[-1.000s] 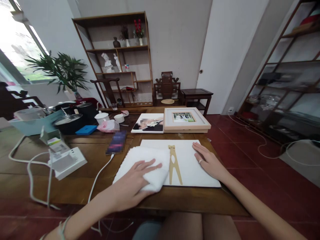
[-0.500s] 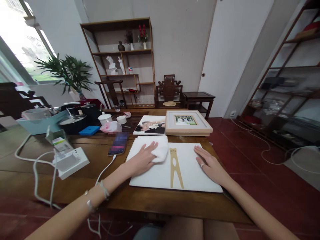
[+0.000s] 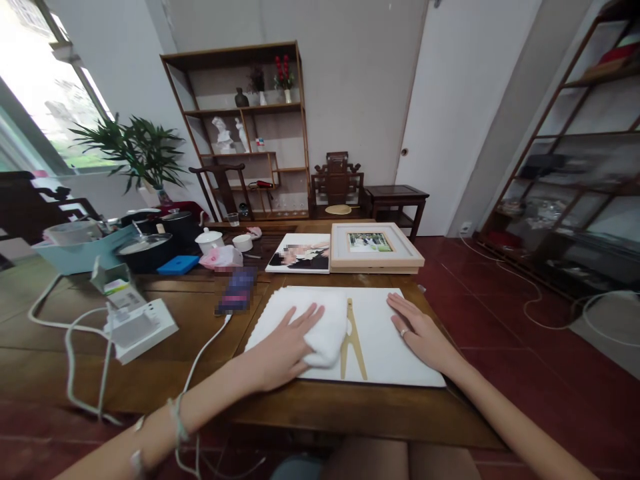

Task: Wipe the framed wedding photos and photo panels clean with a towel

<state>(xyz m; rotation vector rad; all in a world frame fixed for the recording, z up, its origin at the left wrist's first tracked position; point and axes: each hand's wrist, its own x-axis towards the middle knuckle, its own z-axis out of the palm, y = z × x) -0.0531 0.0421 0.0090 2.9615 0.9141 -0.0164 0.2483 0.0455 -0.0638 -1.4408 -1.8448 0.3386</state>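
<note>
A white board point(image 3: 385, 353) lies flat near the table's front edge. My left hand point(image 3: 287, 343) rests palm down on a white cloth point(image 3: 327, 333), its fingers stretched out over the cloth. The cloth spreads across the board's left part and past its left edge. A flat tan cutout with a cat-like head and two long legs point(image 3: 357, 357) is on the board's middle; the cloth hides part of its upper left. My right hand point(image 3: 417, 330), with a ring on one finger, lies flat and open on the board's right side.
Behind the board are a photo print point(image 3: 300, 257) and a light wooden picture frame point(image 3: 415, 253). A phone point(image 3: 237, 290) with a white cable lies to the left. Farther left are a white box point(image 3: 150, 327), a blue box point(image 3: 179, 265), a lidded white pot point(image 3: 209, 240) and dark pots point(image 3: 145, 252).
My left hand has slid the cloth toward me, and the cloth now reaches farther right, covering part of the cutout's head. My right hand has stayed in place.
</note>
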